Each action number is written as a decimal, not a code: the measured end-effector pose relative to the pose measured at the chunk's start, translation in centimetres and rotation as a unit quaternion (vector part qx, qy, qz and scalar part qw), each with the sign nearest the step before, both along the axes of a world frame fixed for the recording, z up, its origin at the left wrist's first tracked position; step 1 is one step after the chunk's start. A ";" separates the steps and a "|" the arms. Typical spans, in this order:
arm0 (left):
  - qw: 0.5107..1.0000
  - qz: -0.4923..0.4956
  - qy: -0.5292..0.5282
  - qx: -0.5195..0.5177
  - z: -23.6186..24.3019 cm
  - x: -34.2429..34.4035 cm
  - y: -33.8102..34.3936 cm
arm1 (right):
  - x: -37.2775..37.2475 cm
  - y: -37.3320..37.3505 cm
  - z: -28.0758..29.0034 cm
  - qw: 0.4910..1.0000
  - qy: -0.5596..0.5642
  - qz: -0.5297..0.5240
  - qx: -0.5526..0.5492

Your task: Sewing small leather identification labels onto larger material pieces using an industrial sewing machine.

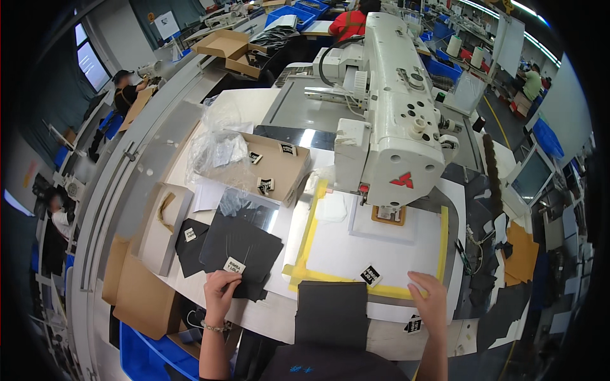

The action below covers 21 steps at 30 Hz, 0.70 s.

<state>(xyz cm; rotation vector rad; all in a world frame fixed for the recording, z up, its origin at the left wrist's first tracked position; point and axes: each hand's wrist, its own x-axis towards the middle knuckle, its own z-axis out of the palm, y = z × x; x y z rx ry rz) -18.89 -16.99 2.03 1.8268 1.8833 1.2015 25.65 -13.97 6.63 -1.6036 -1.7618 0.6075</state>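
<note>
The left hand [219, 293] pinched 1 small label [234, 265] over the black fabric stack [240, 244], likely light, limp, best gripped by its edge, while the right hand [429, 297] pressed flat on the yellow-taped template [305, 251].

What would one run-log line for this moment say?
left hand: pinching small label over black fabric stack | right hand: flat on yellow-taped template | sewing machine: behind

Both forearms come in from the lower edge bare, with no sleeves covering them. The left hand [220, 293] has a thin beaded bracelet [214, 327] of small pale links around its wrist. The right hand [431, 301] has no ring, watch or band. Between the arms shows a dark navy garment [327, 366] with a small blue printed mark on it
</note>
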 end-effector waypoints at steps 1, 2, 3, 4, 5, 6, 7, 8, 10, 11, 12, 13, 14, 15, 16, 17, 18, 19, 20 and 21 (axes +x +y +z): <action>1.000 -0.007 0.011 -0.003 -0.1 0.0 -0.1 | -0.4 -0.9 -0.2 1.000 -0.003 -0.005 0.000; 1.000 -0.012 0.009 -0.002 0.0 0.2 -0.2 | -1.2 -2.0 -0.3 0.998 0.053 -0.033 -0.032; 1.000 -0.011 0.025 -0.009 0.0 0.3 -0.4 | -2.0 -2.7 -0.5 0.990 0.111 -0.059 -0.064; 0.999 -0.008 0.041 -0.016 0.0 0.3 -0.4 | -2.5 -3.2 -0.8 0.990 0.111 -0.062 -0.063; 0.999 -0.006 0.040 -0.016 -0.2 0.1 -0.5 | -3.0 -3.5 -1.1 0.997 0.069 -0.024 -0.018; 0.999 -0.006 0.041 -0.015 -0.1 -0.1 -0.5 | -3.4 -3.6 -1.3 0.999 0.027 0.016 0.028; 0.998 -0.009 0.049 -0.026 0.1 -0.3 -0.7 | -3.8 -3.6 -1.1 0.999 0.029 0.017 0.029; 0.998 -0.007 0.060 -0.037 0.3 -0.8 -1.1 | -4.2 -3.5 -0.9 0.999 0.031 0.025 0.022; 0.996 -0.016 0.055 -0.068 0.4 -1.9 -1.6 | -4.4 -3.4 -1.0 0.998 0.039 0.046 0.017; 0.990 -0.056 0.110 -0.063 1.2 -1.6 -1.3 | -4.0 -3.6 -1.5 0.999 0.030 0.031 0.032; 0.979 -0.095 0.168 -0.061 2.1 -1.2 -1.0 | -4.0 -3.5 -1.7 0.999 0.024 0.016 0.046; 0.969 -0.114 0.213 -0.059 2.6 -0.8 -0.9 | -4.1 -3.4 -1.7 0.998 0.032 0.033 0.047; 0.962 -0.134 0.234 -0.046 3.9 0.1 -0.3 | -4.2 -3.4 -1.4 0.999 0.034 0.017 0.039; 0.959 -0.153 0.239 -0.019 4.9 1.1 0.6 | -4.4 -3.5 -1.3 0.999 0.034 0.003 0.030; 0.950 -0.165 0.265 0.006 6.4 2.3 1.3 | -4.2 -3.5 -1.4 0.998 0.046 0.018 0.032; 0.943 -0.173 0.284 0.024 6.8 3.6 2.9 | -3.9 -3.5 -1.7 0.999 0.023 0.033 0.031; 0.944 -0.192 0.266 0.034 6.9 5.2 5.0 | -3.9 -3.3 -2.0 0.998 -0.002 0.047 0.030; 0.945 -0.209 0.251 0.030 6.8 6.7 6.8 | -4.2 -3.1 -2.1 0.998 0.004 0.055 0.030; 0.943 -0.214 0.251 0.031 6.4 8.2 8.6 | -4.6 -3.1 -2.1 0.997 0.005 0.065 0.043; 0.944 -0.215 0.249 0.006 5.5 9.6 10.3 | -5.0 -3.0 -2.0 0.995 0.009 0.076 0.058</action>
